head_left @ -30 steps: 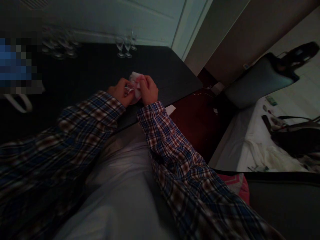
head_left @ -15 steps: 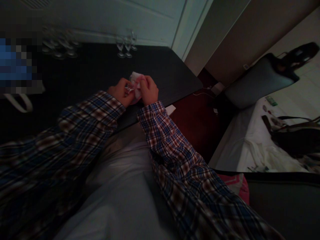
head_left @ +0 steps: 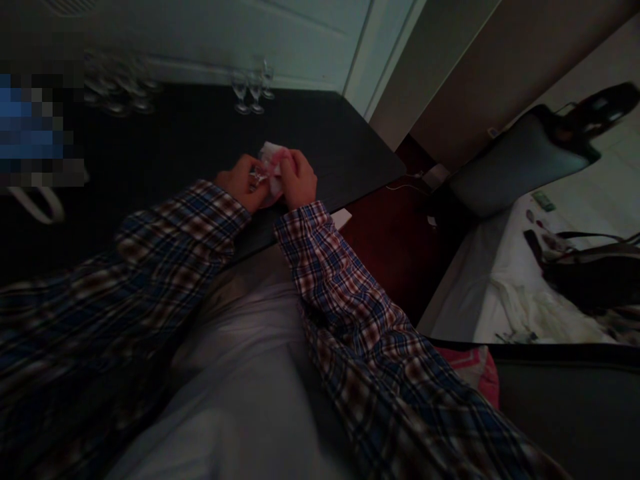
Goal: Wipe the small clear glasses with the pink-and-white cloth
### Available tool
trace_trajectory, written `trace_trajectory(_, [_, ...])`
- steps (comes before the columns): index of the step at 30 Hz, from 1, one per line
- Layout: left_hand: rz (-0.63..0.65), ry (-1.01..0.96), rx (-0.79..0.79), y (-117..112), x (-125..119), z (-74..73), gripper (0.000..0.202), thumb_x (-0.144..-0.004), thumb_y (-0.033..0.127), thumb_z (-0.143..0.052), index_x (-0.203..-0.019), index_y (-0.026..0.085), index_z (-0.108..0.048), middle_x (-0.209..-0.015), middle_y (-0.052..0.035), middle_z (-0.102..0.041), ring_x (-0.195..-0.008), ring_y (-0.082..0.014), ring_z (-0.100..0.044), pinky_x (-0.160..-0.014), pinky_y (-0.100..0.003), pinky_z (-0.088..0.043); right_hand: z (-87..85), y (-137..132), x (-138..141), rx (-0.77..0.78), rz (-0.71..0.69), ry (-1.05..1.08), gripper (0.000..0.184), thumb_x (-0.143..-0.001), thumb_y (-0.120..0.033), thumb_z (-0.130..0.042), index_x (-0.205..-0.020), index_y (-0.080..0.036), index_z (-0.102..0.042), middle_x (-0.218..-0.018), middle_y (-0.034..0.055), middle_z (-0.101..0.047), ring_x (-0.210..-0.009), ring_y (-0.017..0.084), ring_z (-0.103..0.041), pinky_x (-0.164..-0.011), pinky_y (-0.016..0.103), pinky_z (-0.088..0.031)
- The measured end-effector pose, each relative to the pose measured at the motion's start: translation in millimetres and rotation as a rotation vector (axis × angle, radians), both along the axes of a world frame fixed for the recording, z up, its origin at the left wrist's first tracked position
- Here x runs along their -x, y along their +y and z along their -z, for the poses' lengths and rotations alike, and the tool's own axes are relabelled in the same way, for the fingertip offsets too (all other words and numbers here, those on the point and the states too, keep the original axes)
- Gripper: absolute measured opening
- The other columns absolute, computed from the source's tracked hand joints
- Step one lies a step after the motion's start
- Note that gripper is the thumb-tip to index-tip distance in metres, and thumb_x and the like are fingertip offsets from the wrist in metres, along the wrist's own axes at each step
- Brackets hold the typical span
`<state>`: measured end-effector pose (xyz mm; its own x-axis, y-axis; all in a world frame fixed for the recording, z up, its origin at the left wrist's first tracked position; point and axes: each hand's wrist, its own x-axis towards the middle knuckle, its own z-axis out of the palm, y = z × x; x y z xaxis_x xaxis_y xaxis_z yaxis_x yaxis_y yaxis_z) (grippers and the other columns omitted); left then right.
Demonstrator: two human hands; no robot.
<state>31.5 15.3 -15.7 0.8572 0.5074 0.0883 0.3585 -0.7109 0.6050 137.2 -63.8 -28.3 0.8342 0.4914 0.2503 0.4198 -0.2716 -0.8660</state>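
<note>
My left hand [head_left: 243, 183] is closed around a small stemmed glass [head_left: 259, 176], of which only a shiny bit shows between the fingers. In my right hand [head_left: 300, 179] is a crumpled pink-and-white cloth [head_left: 273, 153], pressed against the glass. Both hands meet just above the front part of a dark table [head_left: 210, 127]. Toward the back of that table stand 3 small stemmed glasses [head_left: 256, 93], upright and close together. A further group of several glasses [head_left: 117, 87] is at the back left, dim and blurred.
A pale panelled door or wall [head_left: 300, 40] rises behind the table. To the right are a dark red floor [head_left: 385, 240], a thin white cable [head_left: 407, 187], a grey chair back [head_left: 520, 160] and a white bed [head_left: 500, 267] with a dark bag [head_left: 590, 277]. The far left is pixelated.
</note>
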Motion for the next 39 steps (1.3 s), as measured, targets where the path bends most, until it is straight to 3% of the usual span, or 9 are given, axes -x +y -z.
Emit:
trace_trajectory(19, [-0.019, 0.020, 0.013, -2.7, 0.5, -4.1, 0.046, -0.082, 0.037, -0.048, -0.123, 0.014, -0.048, -0.106, -0.0109, -0.067, -0.092, -0.0230, -0.064, -0.078, -0.031, -0.048, 5.0, 1.5, -4.5, -0.051, -0.051, 0.022, 0.028, -0.091, -0.039, -0.038, -0.092, -0.016, -0.054, -0.085, -0.0002, -0.055, -0.109, 0.019, -0.055, -0.099, 0.042, -0.042])
trace_trajectory(25, [-0.024, -0.017, -0.007, 0.4, -1.7, 2.7, 0.046, -0.082, 0.039, -0.046, -0.122, 0.016, -0.049, -0.101, -0.0099, -0.067, -0.087, -0.0229, -0.065, -0.073, -0.031, -0.050, 7.1, 2.4, -6.6, -0.054, -0.063, -0.013, 0.034, -0.092, -0.041, -0.032, -0.093, -0.015, -0.054, -0.088, -0.0010, -0.053, -0.113, 0.018, -0.053, -0.101, 0.043, -0.039])
trace_trajectory(39, [-0.050, -0.053, -0.064, 2.2, -3.5, 11.1, 0.044, -0.082, 0.041, -0.048, -0.121, 0.019, -0.050, -0.101, -0.0051, -0.067, -0.090, -0.0208, -0.065, -0.074, -0.028, -0.050, 7.0, 2.7, -10.4, -0.017, -0.047, -0.047, 0.031, -0.090, -0.041, -0.035, -0.091, -0.017, -0.054, -0.079, -0.0022, -0.055, -0.092, 0.015, -0.062, -0.093, 0.038, -0.045])
